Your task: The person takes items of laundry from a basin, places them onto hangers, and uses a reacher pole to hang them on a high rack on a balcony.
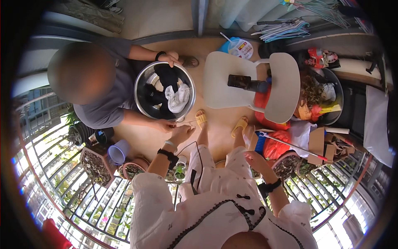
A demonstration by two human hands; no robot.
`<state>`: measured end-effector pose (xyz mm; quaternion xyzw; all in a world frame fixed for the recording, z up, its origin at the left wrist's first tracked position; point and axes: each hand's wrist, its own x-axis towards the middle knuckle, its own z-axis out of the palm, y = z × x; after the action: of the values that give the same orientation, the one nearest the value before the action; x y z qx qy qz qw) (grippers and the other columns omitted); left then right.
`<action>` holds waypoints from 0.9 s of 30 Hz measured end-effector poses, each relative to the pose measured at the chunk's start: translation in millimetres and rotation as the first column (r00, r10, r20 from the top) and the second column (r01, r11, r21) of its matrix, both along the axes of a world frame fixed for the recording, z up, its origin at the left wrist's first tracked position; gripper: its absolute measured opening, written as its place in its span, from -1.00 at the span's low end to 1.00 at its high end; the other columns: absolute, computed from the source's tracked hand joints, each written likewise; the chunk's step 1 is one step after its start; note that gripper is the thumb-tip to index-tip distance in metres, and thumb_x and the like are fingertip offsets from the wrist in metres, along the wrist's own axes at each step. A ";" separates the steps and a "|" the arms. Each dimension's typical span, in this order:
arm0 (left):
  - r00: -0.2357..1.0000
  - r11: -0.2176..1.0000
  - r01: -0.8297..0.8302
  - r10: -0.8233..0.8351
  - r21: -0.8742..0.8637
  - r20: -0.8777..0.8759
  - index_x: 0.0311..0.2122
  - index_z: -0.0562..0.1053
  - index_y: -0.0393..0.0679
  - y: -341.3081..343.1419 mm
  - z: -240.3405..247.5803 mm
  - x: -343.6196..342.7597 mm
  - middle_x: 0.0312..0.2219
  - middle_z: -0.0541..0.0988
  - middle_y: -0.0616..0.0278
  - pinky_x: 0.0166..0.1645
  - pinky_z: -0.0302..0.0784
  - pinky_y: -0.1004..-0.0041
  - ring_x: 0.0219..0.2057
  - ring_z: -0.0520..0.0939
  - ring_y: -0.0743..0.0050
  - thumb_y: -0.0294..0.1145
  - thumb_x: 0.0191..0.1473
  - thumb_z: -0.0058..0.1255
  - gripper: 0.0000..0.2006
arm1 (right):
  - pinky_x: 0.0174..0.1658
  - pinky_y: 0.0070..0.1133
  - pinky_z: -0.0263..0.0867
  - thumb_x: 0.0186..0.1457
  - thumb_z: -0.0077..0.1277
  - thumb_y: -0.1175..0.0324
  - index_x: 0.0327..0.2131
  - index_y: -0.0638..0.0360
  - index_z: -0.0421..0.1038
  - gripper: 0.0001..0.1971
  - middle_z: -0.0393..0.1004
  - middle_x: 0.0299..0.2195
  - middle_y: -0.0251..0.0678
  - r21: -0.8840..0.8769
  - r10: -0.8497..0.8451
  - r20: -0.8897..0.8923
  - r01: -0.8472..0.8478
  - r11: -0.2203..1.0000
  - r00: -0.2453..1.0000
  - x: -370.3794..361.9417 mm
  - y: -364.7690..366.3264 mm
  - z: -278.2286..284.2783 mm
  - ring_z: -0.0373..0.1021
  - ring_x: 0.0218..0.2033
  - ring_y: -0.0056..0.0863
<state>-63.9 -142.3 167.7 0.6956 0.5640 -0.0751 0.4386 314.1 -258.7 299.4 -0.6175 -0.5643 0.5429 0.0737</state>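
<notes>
My left hand [182, 135] reaches forward on the left, its fingers closed and bent, right beside a co-worker's hand [166, 125]. A thin wire-like thing [187, 122] shows at the fingers of both hands; its exact kind is too small to tell. Just beyond them, the co-worker's other hand [169, 58] grips the rim of a round metal basin [139, 99]. Black cloths [168, 76] and a white cloth [177, 98] lie inside it. My right hand [256, 161] hangs near my right knee, fingers loosely apart, with nothing in it.
A pale chair [222, 93] bears a black phone [239, 81] on a stand. Hangers [286, 30] hang at the back right. Right of me are red bags [277, 144], a cardboard box [317, 143] and a full dark bin [339, 97]. Planters [96, 166] and a bluish bucket [119, 152] line the railing.
</notes>
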 end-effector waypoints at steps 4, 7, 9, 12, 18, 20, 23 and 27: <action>0.953 0.979 -0.144 0.098 0.146 0.285 -0.71 0.34 -0.17 -10.9 93.4 -9.1 -0.76 0.36 0.15 -0.60 0.28 0.28 -0.72 0.41 0.13 -0.21 0.01 -0.01 -0.65 | -0.13 -0.49 0.33 0.08 -0.02 0.35 -0.07 0.27 0.30 -0.66 0.45 -0.22 -0.10 -0.181 -0.075 -0.220 0.035 0.983 0.973 -38.7 31.9 -34.5 0.42 -0.20 -0.32; 0.873 0.966 -0.241 0.175 0.090 0.455 -0.72 0.28 -0.20 -7.6 162.0 -11.1 -0.78 0.30 0.13 -0.62 0.20 0.31 -0.75 0.33 0.14 -0.36 -0.01 0.00 -0.68 | -0.03 -0.50 0.27 0.12 -0.05 0.28 0.01 0.27 0.22 -0.58 0.38 -0.11 -0.03 -0.060 0.124 -0.016 -0.125 0.990 0.992 -61.9 43.8 -55.5 0.38 -0.11 -0.28; 0.812 0.978 -0.203 0.142 0.046 0.566 -0.72 0.25 -0.24 -0.1 197.9 -13.4 -0.78 0.26 0.13 -0.64 0.15 0.33 -0.77 0.27 0.17 -0.44 -0.02 -0.01 -0.69 | 0.04 -0.48 0.20 0.13 -0.07 0.21 0.06 0.28 0.16 -0.51 0.31 -0.03 -0.02 0.015 -0.049 -0.090 0.051 0.999 0.995 -78.7 54.9 -66.4 0.34 -0.05 -0.25; 0.594 0.984 -0.166 0.151 -0.064 0.790 -0.70 0.20 -0.28 4.3 231.3 -15.4 -0.78 0.22 0.12 -0.63 0.11 0.35 -0.77 0.23 0.20 -0.46 0.00 -0.05 -0.68 | 0.04 -0.47 0.19 0.16 -0.12 0.13 -0.01 0.31 0.22 -0.54 0.36 -0.10 -0.07 -0.035 -0.360 -0.388 0.377 0.926 0.848 -96.9 79.4 -65.9 0.36 -0.11 -0.27; 0.323 0.761 -0.384 0.642 -0.523 0.695 -0.45 0.46 -0.30 18.3 171.6 -34.1 -0.70 0.40 0.19 -0.64 0.13 0.59 -0.76 0.21 0.71 -0.13 0.24 -0.35 -0.54 | -0.38 -0.67 0.20 0.23 -0.28 0.07 -0.41 0.23 0.33 -0.60 0.29 -0.58 -0.40 -0.522 -0.521 -0.606 0.193 0.831 0.601 -70.3 115.0 -12.5 0.25 -0.53 -0.63; 0.156 0.463 -0.671 0.852 -0.579 0.500 -0.12 0.39 -0.33 41.3 97.9 -30.4 -0.49 0.55 0.16 -0.69 0.29 0.52 -0.78 0.24 0.72 -0.11 0.24 -0.35 -0.55 | -0.49 -0.73 0.12 0.24 -0.30 0.09 -0.48 0.19 0.32 -0.61 0.22 -0.65 -0.48 -0.521 -0.524 -0.510 0.240 0.819 0.681 -52.7 108.7 0.0 0.16 -0.61 -0.72; 0.631 0.653 -0.683 0.753 -0.328 0.185 -0.03 0.37 -0.18 59.1 -4.9 -46.3 -0.36 0.56 0.13 -0.37 0.50 0.50 -0.53 0.52 0.54 -0.15 0.08 -0.09 -0.59 | -0.57 -0.74 0.01 0.25 -0.30 0.12 -0.49 0.15 0.30 -0.64 0.15 -0.69 -0.52 -0.358 -0.542 -0.363 0.424 0.832 0.758 -25.1 85.1 5.9 0.07 -0.66 -0.76; 0.908 0.994 -0.067 0.097 0.088 -0.408 0.01 0.27 -0.16 51.4 -89.4 -40.8 -0.36 0.56 0.09 -0.27 0.52 0.31 -0.32 0.61 0.16 -0.25 -0.04 0.06 -0.51 | -0.62 -0.73 -0.10 0.25 -0.28 0.15 -0.49 0.15 0.31 -0.66 0.12 -0.71 -0.54 -0.204 -0.647 -0.202 0.614 0.762 0.736 16.7 42.6 17.1 0.01 -0.69 -0.78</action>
<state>-104.8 -90.9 78.4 0.6549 0.6749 -0.1812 0.2875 330.7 -216.1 316.5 -0.6986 -0.2719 0.5957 0.2885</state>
